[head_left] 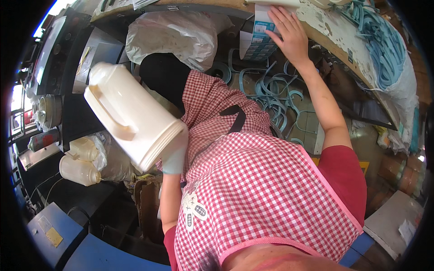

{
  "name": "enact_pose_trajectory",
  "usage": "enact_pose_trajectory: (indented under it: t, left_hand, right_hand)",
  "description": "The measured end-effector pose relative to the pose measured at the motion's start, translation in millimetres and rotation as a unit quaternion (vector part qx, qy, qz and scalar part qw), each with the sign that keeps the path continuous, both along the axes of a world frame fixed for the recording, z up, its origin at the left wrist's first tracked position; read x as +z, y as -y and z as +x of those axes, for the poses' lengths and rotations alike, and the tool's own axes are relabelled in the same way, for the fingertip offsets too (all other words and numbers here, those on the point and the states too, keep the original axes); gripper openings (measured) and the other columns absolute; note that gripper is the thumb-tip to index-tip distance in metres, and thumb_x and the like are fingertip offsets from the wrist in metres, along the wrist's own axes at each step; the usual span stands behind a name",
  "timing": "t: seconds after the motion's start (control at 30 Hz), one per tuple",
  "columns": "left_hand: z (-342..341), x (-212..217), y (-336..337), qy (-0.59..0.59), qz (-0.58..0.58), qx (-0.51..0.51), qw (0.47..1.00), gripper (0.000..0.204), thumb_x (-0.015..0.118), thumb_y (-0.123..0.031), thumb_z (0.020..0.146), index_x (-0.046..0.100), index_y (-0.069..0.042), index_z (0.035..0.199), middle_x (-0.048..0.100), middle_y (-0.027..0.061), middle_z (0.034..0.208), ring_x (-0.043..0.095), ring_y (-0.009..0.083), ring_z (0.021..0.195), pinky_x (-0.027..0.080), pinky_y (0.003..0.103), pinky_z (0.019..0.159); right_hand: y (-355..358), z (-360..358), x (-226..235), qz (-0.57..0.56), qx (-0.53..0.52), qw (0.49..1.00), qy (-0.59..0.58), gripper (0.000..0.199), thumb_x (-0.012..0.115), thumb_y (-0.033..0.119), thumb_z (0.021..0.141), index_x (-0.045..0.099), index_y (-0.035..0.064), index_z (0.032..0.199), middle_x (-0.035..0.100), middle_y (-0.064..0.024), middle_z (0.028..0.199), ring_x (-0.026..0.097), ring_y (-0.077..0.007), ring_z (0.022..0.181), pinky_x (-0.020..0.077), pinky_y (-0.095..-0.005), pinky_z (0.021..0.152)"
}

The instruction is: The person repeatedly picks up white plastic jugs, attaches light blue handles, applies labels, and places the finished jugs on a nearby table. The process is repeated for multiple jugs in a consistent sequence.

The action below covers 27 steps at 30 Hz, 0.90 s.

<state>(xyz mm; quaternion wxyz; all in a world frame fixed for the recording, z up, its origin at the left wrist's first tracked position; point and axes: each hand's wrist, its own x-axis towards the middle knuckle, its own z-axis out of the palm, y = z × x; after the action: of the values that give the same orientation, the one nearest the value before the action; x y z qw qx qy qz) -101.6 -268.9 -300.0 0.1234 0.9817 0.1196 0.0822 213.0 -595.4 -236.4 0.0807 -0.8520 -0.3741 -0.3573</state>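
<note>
Gloved left hand [175, 157] holds smooth cylindrical jug [135, 113]; right fingers [282, 21] on paper labels [261, 37].

"Left of the left hand's [175, 158] grip?"
"Obstacles: two cream containers [79, 170]; also the held jug [129, 106], filling that side."
"Beyond the jug?"
"Obstacle: one translucent plastic bag [172, 43], bulging."
"Passage?"
"One: rightward from the grip, above the checked apron [253, 171]. Closing its far end: right hand [289, 40], printed sheets [262, 34], bench edge [320, 34]; lower, tangled blue strips [276, 101]."
</note>
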Motion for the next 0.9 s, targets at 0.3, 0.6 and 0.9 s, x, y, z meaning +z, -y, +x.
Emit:
enact_pose_trajectory:
  t: [0.3,0.6,0.9]
  left_hand:
    - [-40,66,9,-0.097,-0.299,-0.074,0.946,0.037,0.055,-0.022,0.104,0.066,0.004,0.128,0.073,0.0204,0.118,0.073,0.0298,0.103,0.055,0.034,0.093]
    - [44,122,-81,0.318,-0.322,0.047,0.891,0.032,0.049,-0.01,0.107,0.066,0.004,0.129,0.067,0.0145,0.133,0.063,0.0232,0.124,0.046,0.034,0.109]
    - [92,64,-112,0.38,-0.442,-0.015,0.813,0.021,0.051,-0.01,0.107,0.066,0.002,0.114,0.065,0.0063,0.124,0.059,0.0114,0.086,0.048,0.026,0.077]
  right_hand:
    - [33,28,7,0.162,0.079,0.98,-0.082,0.022,0.085,0.013,0.081,0.08,0.0105,0.102,0.071,-0.0021,0.087,0.064,-0.022,0.085,0.046,-0.0354,0.075]
    - [12,-1,-35,0.451,0.021,0.884,-0.125,0.029,0.088,0.013,0.084,0.068,0.0038,0.104,0.073,-0.0077,0.098,0.068,-0.0156,0.091,0.0539,-0.0275,0.079]
    - [-50,-154,20,0.041,0.16,0.975,-0.146,0.023,0.088,0.009,0.077,0.071,0.0122,0.092,0.069,-0.0046,0.111,0.063,-0.0259,0.105,0.0471,-0.0422,0.099]
